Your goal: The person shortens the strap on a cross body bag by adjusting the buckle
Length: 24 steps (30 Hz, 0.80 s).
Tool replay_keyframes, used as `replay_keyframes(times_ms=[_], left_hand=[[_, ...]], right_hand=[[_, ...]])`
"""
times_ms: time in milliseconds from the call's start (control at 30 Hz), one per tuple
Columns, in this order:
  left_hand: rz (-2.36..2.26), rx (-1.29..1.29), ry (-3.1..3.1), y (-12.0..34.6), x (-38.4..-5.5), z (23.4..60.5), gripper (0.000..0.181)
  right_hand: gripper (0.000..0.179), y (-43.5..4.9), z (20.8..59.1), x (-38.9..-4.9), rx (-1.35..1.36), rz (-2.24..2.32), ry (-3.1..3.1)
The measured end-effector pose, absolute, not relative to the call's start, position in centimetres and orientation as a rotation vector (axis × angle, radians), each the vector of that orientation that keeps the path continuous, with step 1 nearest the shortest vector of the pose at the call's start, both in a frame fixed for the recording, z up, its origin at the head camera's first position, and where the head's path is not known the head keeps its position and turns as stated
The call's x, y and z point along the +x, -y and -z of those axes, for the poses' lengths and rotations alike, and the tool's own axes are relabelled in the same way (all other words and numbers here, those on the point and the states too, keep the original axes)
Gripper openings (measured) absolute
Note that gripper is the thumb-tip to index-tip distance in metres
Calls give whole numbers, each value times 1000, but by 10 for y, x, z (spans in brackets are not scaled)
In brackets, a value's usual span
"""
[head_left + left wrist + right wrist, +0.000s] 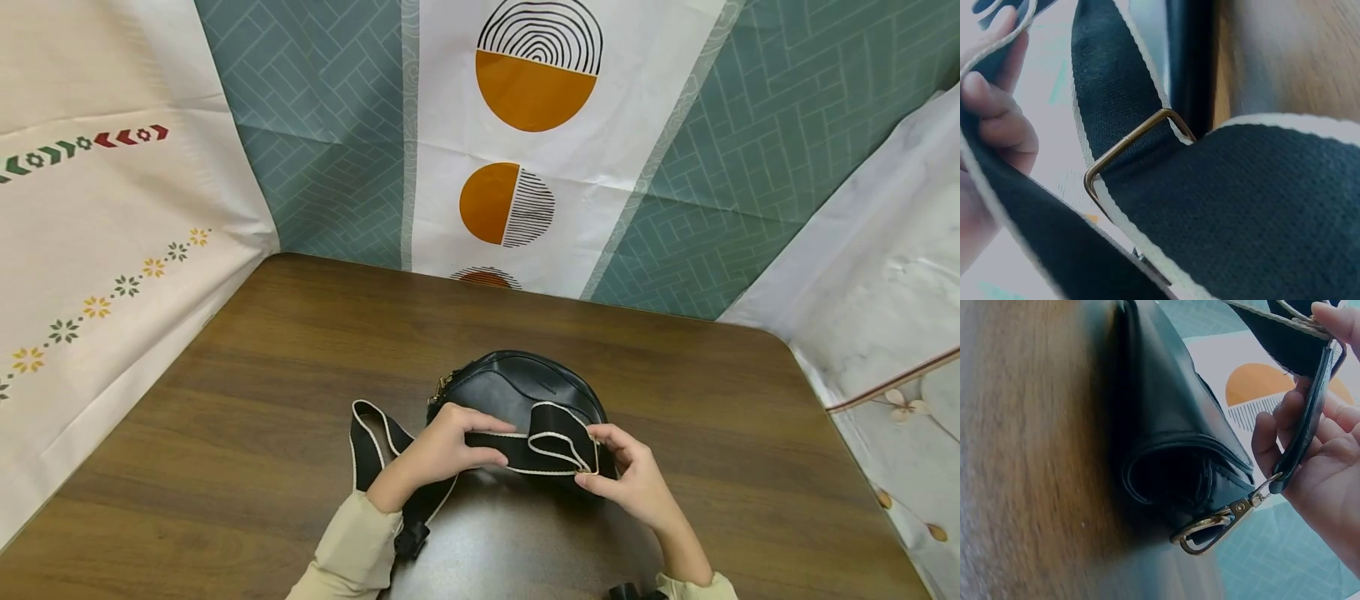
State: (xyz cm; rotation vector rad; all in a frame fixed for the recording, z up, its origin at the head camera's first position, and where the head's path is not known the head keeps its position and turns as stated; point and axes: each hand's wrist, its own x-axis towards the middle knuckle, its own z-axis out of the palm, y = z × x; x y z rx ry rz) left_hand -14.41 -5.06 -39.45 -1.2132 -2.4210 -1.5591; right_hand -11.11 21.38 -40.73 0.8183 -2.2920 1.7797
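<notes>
A black leather bag (487, 392) lies on the table, its curved top toward the back. Across its front runs a black webbing strap (525, 454) with cream edges, folded into a loop near its right end. My left hand (442, 442) grips the strap left of this loop, thumb below and fingers above. My right hand (630, 471) pinches the strap's right end by its metal ring. From there a short leather tab (1304, 431) leads down to a gold snap hook (1241, 507) at the bag's side. A gold rectangular slider (1125, 137) sits on the strap in the left wrist view.
The wooden table (300, 350) surrounds the bag. More strap (367, 450) loops up beside my left wrist. A patterned cloth (337, 167) hangs behind the table, with pale cloths (90, 250) at the sides.
</notes>
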Motion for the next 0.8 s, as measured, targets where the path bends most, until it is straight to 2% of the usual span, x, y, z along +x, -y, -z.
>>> replay_keyframes(times_ms=[133,367,600,800], left_hand=[[1659,-1159,2414,52,-145,396,21],[1531,-1119,2501,61,-145,395,16],[1455,-1066,2539,82,-145,391,15],[1460,-1010,2592,100,-142,387,15]], right_hand=[[47,-217,408,-110,815,-1727,2357],[47,-233,409,-110,871,-1529,2459],[47,-241,396,-105,888,-1513,2465],[49,-252,405,-108,898,-1471,2520]])
